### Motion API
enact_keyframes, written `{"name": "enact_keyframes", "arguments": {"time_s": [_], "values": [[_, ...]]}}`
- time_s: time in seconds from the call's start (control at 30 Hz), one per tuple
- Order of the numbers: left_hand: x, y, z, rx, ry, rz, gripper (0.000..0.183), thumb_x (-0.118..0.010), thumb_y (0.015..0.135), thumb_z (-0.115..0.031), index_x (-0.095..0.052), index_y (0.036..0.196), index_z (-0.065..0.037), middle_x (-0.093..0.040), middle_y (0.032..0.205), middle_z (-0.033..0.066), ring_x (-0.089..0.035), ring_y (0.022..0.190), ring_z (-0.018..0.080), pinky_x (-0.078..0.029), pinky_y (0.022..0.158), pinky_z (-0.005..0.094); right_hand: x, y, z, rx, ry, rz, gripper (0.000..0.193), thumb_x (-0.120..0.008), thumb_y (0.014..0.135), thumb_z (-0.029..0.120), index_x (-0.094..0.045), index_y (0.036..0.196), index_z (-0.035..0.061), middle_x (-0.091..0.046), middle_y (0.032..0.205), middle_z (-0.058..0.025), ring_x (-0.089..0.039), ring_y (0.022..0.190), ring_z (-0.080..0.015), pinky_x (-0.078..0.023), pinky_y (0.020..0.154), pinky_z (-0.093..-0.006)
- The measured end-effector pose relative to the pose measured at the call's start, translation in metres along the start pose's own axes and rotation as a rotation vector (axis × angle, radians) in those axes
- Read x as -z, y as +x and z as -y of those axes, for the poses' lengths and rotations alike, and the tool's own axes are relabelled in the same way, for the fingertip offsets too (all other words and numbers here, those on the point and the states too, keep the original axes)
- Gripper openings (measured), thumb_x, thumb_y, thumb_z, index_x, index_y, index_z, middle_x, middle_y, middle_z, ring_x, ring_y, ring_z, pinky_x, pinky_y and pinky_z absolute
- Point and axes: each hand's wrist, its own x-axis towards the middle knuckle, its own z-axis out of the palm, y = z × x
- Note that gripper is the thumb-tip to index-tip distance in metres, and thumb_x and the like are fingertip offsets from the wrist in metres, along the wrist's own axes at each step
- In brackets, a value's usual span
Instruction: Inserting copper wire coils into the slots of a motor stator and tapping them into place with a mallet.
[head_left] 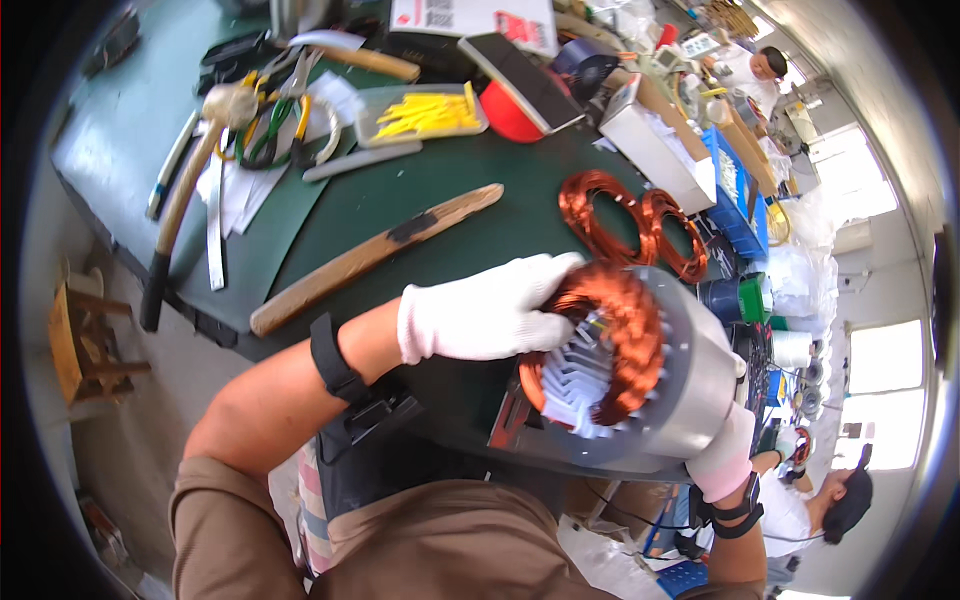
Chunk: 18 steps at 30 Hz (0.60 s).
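Observation:
A motor stator with a grey metal housing (700, 375) is at the table's front edge, its open end toward my left hand. A thick ring of copper winding (640, 345) bulges from that end, and white slot liners (575, 385) line the bore. My left hand (480, 310), in a white glove, is closed on the upper left of the winding, thumb at the bore's edge. Also gloved, my right hand (725, 455) grips the housing's far right side; most of its fingers are hidden behind the metal. Bundled copper coils (605, 215) lie just beyond the stator.
A wooden bat (375, 260) lies left of the stator. Further left are a mallet (185, 190), a steel ruler (216, 225) and cutters. A clear tray (365, 105) holds yellow strips. Boxes and a blue bin (735, 200) stand right. Two people sit at the right.

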Motion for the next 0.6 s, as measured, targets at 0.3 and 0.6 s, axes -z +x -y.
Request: {"name": "enact_keyframes", "arguments": {"time_s": [0.3,0.6], "values": [[0.008,-0.047,0.045,0.091,-0.085,-0.115,0.08,-0.074,0.094,-0.048,-0.046,0.155,-0.006,-0.049,0.151,0.0156,-0.051,0.139,0.0303,-0.041,0.116,0.0468,0.003,-0.002,-0.024,0.153,-0.107,-0.156,0.041,-0.081,0.084,0.04,-0.056,0.074,0.0094,-0.059,0.063,-0.0092,-0.065,0.058,-0.0294,-0.049,0.051,-0.0406],[-0.049,0.009,-0.04,0.299,-0.583,-0.312,0.058,-0.043,0.112,-0.03,-0.03,0.161,-0.002,-0.047,0.157,0.0203,-0.058,0.135,0.0323,-0.052,0.112,0.0476,-0.025,-0.014,-0.075,0.181,-0.061,-0.259,0.037,-0.073,0.09,0.043,-0.061,0.079,0.0104,-0.059,0.061,-0.0045,-0.065,0.055,-0.0221,-0.049,0.049,-0.0363]]}}
